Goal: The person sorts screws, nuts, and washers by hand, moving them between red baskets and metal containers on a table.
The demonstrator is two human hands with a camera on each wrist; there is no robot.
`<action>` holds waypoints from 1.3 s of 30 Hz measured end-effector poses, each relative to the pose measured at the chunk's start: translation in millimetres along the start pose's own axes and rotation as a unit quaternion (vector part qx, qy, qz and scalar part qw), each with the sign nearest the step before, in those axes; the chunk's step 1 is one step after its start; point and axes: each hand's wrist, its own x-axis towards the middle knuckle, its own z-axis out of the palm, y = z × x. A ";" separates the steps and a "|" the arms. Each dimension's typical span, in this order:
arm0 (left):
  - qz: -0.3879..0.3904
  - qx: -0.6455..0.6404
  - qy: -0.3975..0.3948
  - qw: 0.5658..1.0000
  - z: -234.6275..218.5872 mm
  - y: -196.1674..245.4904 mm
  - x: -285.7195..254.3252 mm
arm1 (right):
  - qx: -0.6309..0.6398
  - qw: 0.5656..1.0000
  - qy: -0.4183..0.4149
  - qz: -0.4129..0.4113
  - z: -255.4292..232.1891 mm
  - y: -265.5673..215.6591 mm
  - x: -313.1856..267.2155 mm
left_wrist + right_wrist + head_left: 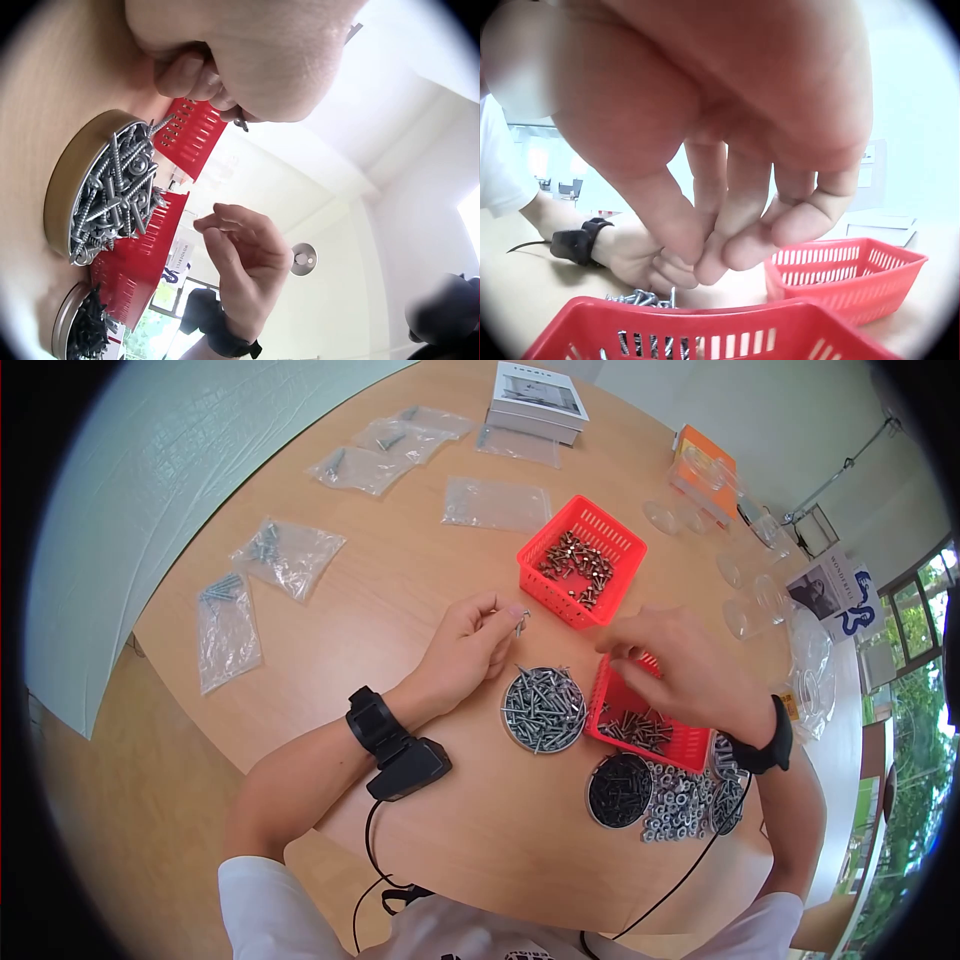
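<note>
My left hand (462,647) pinches a small silver screw (522,622) between thumb and forefinger, just left of the far red basket (552,596), which holds brownish bolts. In the left wrist view only the screw's end (241,124) pokes out past the fingers. A round tin of silver screws (545,710) stands below this hand. Over the near red basket (692,744), with brownish screws inside, hovers my right hand (690,665). Its fingers are loosely bent, thumb close to the fingertips in the right wrist view, and nothing shows between them.
A round tin of black screws (620,790) and a spread of silver nuts (680,800) lie near the table's front edge. Clear bags with screws (228,630) lie at left. A white box (538,405) and orange box (705,472) stand farther back; clear round containers (770,600) stand at right.
</note>
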 end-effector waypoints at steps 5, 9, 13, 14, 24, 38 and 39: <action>-0.005 -0.001 0.001 1.000 -0.3 0.6 0.6 | -0.001 0.996 -0.082 0.033 -15.9 5.9 -27.9; -0.010 0.008 0.000 1.000 -0.5 2.6 0.6 | 0.017 0.989 -0.145 -0.001 10.9 18.7 -31.2; -0.014 0.003 0.000 1.000 -1.5 3.0 1.0 | 0.043 0.988 -0.148 0.007 31.8 28.1 -25.0; -0.015 0.005 0.001 1.000 -1.2 3.5 0.9 | 0.046 0.989 -0.143 0.006 33.0 29.4 -24.4; -0.017 0.001 0.003 1.000 -1.3 2.6 0.8 | -0.006 0.993 -0.109 0.035 42.9 35.3 -28.8; -0.015 -0.001 0.009 1.000 0.7 4.2 0.1 | 0.039 0.989 -0.131 0.058 40.6 38.9 -24.4; -0.016 0.005 0.010 1.000 1.5 4.4 0.0 | 0.037 0.989 -0.129 0.059 40.0 37.9 -24.8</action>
